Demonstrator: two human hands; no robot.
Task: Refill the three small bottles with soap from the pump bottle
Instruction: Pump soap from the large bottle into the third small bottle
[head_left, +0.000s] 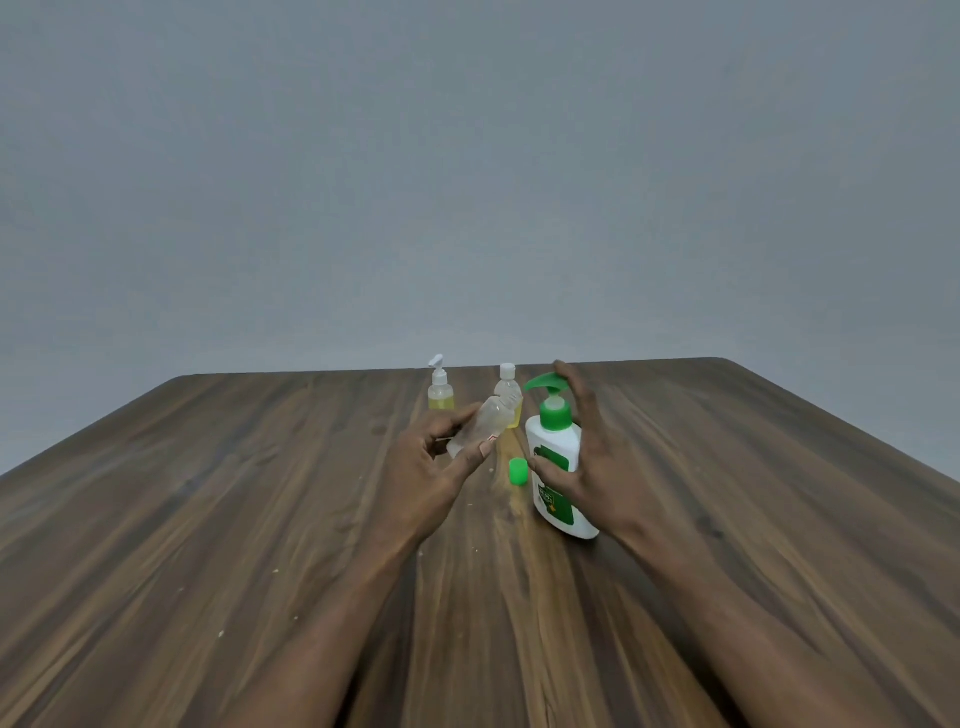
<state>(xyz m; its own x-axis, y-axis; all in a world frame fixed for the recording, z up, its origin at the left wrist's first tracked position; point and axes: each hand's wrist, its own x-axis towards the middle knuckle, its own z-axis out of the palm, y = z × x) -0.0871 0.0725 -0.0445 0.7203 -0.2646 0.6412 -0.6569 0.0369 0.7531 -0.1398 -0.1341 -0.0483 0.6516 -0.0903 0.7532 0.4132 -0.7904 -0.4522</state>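
My left hand (436, 467) grips a small clear bottle (480, 428) with no cap, tilted so its open mouth points toward the nozzle of the white pump bottle (558, 467). My right hand (587, 462) wraps the pump bottle's side, the thumb on its label and a finger on the green pump head (545, 382). A loose green cap (518, 472) stands on the table between my hands. Behind them stand a small pump-top bottle (440, 392) with yellow liquid and a small white-capped bottle (508, 387), yellow at its base.
The dark wooden table (260, 519) stretches wide on both sides, with small pale crumbs scattered at the left front. Its far edge runs just behind the small bottles, against a plain grey wall.
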